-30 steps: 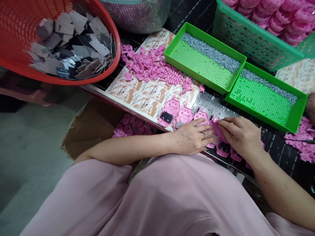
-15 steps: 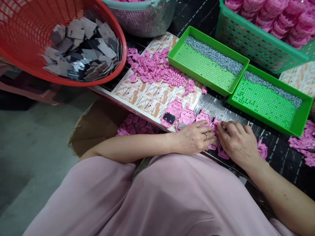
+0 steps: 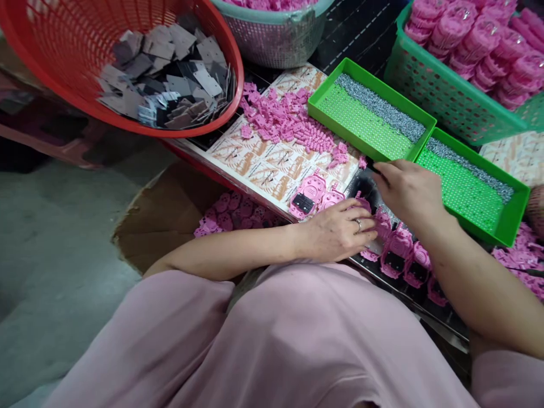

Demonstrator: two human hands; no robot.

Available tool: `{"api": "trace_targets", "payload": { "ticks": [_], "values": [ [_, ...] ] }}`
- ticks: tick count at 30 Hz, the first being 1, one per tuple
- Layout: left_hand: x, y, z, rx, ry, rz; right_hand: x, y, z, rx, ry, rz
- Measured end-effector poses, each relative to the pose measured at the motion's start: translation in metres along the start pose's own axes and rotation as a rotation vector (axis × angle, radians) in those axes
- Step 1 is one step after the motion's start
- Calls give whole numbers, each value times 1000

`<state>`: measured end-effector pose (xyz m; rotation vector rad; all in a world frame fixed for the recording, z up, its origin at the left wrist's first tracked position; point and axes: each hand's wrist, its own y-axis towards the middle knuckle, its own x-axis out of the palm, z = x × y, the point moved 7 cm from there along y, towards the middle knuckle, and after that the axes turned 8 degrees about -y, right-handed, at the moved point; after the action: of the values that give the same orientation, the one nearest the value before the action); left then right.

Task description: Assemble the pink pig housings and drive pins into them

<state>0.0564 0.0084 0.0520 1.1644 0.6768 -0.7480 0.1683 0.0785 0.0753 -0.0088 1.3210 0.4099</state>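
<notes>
A row of pink plastic shells (image 3: pixel 308 195) lies along the near edge of the table, with more of them (image 3: pixel 397 252) under my right forearm. My left hand (image 3: pixel 335 232), a ring on one finger, rests flat on the shells in the middle of the row. My right hand (image 3: pixel 408 190) is farther back, at the near corner of the left green tray (image 3: pixel 317 97). Its fingertips are pinched together over the dark table top, and I cannot see what is in them. A heap of small pink pieces (image 3: pixel 289 116) lies on the printed sheet to the left.
Both green trays, the second (image 3: pixel 510 226) to the right, hold small metal screws. A red basket (image 3: pixel 55 79) holds grey plates (image 3: pixel 170 85). A green basket (image 3: pixel 446 96) holds stacked pink parts. A cardboard box (image 3: pixel 165 215) below the table holds pink shells. Loose pink pieces (image 3: pixel 518 260) lie right.
My right hand has left the shell beside my left hand and moved back to the green tray's corner, uncovering shells in the row. My left hand has stayed put. The view shifted.
</notes>
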Motion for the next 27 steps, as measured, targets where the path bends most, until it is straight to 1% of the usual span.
{"api": "trace_targets", "payload": {
  "ticks": [2,4,7,9,11,13,15,17,20,24,27],
  "values": [
    [-8,-7,-5,-34,43,30,20,18,-10,12,-45,-85],
    [-12,-15,-7,-57,78,37,35,29,-17,15,-92,-141],
    [-12,-25,-8,-79,80,26,43,31,-19,7,-100,-147],
    [-10,-27,-8,-89,54,9,38,25,-13,16,-24,-102],
    [-7,-27,-8,-94,33,-16,26,13,-6,29,112,-36],
    [-4,-26,-7,-94,23,-32,11,-4,-1,14,263,36],
    [-1,-26,-8,-93,26,-45,-4,-25,-2,-36,356,100],
    [2,-26,-8,-99,38,-63,-12,-44,-7,-91,334,134],
    [4,-28,-9,-108,65,-94,-8,-60,-17,-169,208,136],
    [2,-26,-7,-94,79,-97,0,-61,-23,-221,99,171],
    [0,-25,-8,-90,81,-98,1,-56,-30,-274,39,129]
  ]
}}
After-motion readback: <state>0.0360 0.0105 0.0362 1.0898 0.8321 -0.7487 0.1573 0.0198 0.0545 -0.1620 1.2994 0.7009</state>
